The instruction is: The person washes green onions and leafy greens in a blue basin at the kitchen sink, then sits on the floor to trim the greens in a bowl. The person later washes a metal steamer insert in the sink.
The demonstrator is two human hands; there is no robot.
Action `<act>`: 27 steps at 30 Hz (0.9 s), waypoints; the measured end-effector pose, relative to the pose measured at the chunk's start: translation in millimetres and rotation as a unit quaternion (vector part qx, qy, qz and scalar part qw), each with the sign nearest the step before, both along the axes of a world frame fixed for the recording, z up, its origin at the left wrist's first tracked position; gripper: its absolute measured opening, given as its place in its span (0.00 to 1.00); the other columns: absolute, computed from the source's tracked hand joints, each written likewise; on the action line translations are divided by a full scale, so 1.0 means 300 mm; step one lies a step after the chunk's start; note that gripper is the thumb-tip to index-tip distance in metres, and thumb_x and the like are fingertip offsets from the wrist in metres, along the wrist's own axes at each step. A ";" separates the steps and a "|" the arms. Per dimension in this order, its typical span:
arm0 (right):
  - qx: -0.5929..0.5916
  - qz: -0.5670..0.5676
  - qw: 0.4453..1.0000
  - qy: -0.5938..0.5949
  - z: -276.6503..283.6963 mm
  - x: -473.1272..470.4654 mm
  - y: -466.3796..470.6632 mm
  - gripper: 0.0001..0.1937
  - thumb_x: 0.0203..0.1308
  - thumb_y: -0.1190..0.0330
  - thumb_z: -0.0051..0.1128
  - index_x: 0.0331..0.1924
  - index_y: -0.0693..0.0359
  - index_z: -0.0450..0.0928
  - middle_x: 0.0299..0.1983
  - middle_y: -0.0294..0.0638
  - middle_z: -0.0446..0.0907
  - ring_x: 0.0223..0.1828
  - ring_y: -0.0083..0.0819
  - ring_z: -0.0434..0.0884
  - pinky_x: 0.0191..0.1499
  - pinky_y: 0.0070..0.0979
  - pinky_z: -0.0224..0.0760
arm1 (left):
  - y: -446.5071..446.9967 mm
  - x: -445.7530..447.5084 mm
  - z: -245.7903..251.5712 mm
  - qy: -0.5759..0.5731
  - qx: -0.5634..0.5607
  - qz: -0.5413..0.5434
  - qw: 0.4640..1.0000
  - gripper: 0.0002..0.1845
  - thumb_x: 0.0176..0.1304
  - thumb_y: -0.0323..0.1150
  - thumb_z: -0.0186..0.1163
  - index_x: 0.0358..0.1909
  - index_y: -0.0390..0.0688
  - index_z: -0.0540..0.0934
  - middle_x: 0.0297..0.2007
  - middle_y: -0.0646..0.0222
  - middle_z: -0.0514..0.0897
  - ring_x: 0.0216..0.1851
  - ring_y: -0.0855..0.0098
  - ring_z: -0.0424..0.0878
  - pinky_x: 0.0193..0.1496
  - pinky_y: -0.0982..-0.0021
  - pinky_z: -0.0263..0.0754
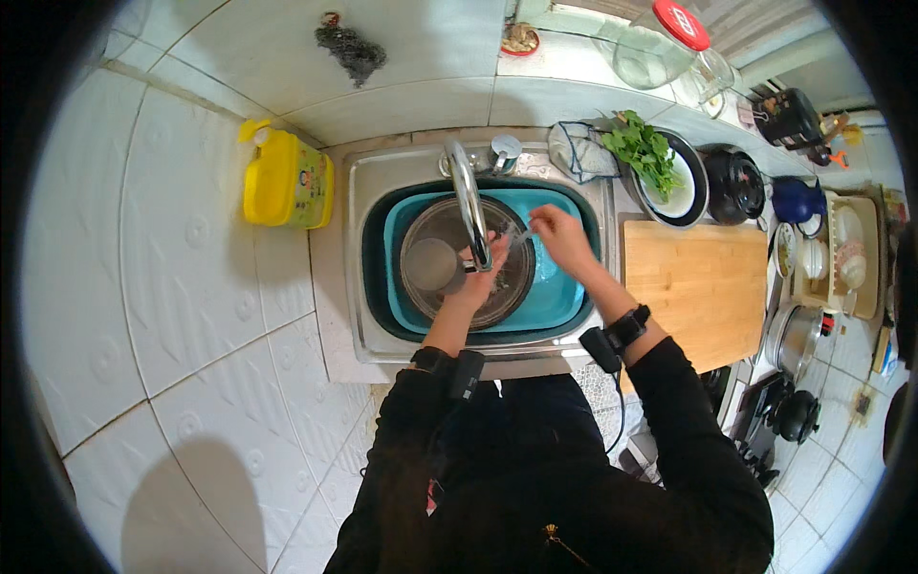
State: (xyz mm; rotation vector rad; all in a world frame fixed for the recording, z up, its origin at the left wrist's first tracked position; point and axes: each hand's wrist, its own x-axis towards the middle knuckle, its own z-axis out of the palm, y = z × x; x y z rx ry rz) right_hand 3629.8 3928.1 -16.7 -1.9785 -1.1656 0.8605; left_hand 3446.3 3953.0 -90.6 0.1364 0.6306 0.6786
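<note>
My left hand is palm up beneath the chrome faucet, with its fingers apart and partly hidden by the spout. A round grey piece sits beside the spout end and looks joined to it. To the right, my right hand has its fingertips drawn together; whether something thin is between them is unclear. Blurred water splashes between the two hands. Below them a round dark basin or strainer rests in a turquoise plastic tub, inside the steel sink. Small bits lie in the round vessel.
A yellow jug stands left of the sink. At right are a wooden cutting board, a bowl with leafy greens, a folded cloth and a black lidded pot. Glass jars line the sill. A dish rack is farther right.
</note>
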 end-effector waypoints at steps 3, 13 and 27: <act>0.004 0.028 0.998 0.062 0.138 0.061 0.077 0.11 0.62 0.73 0.53 0.46 0.67 0.75 0.35 0.45 0.83 0.38 0.31 0.83 0.42 0.24 0.74 | -0.022 0.000 0.001 0.101 0.058 -0.049 0.992 0.17 0.66 0.29 0.52 0.54 0.34 0.68 0.48 0.56 0.78 0.53 0.60 0.77 0.58 0.63 0.73; 0.318 0.279 0.880 -0.216 0.579 -0.166 0.589 0.20 0.60 0.71 0.52 0.58 0.52 0.71 0.62 0.53 0.61 0.54 0.48 0.73 0.56 0.38 0.69 | -0.055 -0.193 -0.033 0.479 0.476 -0.218 0.705 0.22 0.60 0.40 0.61 0.53 0.39 0.74 0.47 0.62 0.78 0.49 0.65 0.74 0.52 0.67 0.68; 0.284 0.202 0.924 0.157 0.794 -0.117 0.589 0.09 0.62 0.72 0.55 0.45 0.66 0.75 0.37 0.38 0.79 0.39 0.23 0.77 0.42 0.20 0.70 | -0.066 -0.451 -0.015 0.658 0.267 -0.190 0.677 0.33 0.64 0.40 0.53 0.65 0.34 0.55 0.61 0.43 0.66 0.61 0.48 0.66 0.62 0.59 0.62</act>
